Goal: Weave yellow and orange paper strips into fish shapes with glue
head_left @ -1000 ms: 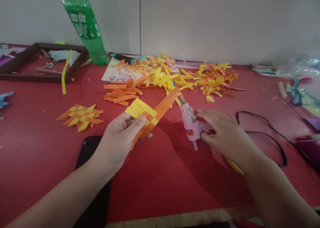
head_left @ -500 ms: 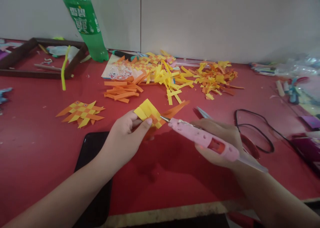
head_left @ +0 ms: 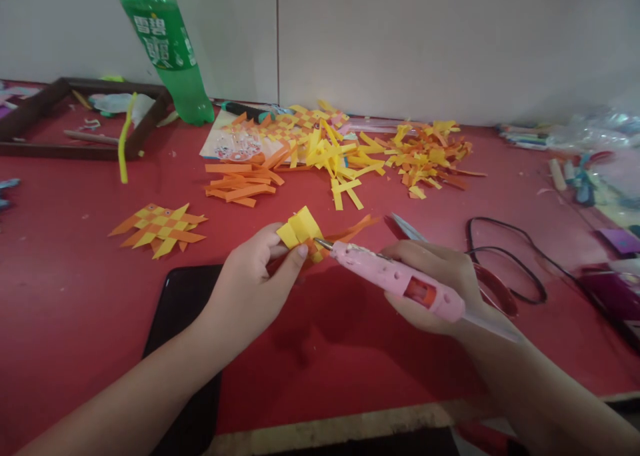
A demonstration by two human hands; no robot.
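Observation:
My left hand [head_left: 250,286] pinches a small woven piece of yellow and orange paper strips [head_left: 306,232] just above the red table [head_left: 75,289]. In my right hand [head_left: 435,286] is a pink glue gun [head_left: 395,280], gripped round its body, with its metal nozzle touching the woven piece at its right side. A glue stick pokes out behind the gun. A black cord [head_left: 505,253] loops on the table to the right of my right hand.
A finished woven paper fish [head_left: 157,226] lies to the left. Piles of orange and yellow strips [head_left: 340,153] sit further back, by a green bottle [head_left: 167,46] and a wooden frame [head_left: 75,119]. Scissors [head_left: 407,228] lie behind my right hand. A black phone [head_left: 185,349] lies under my left forearm.
My right hand picked the glue gun up off the table and brought its nozzle to the woven piece. My left hand tilted the piece and lowered it slightly.

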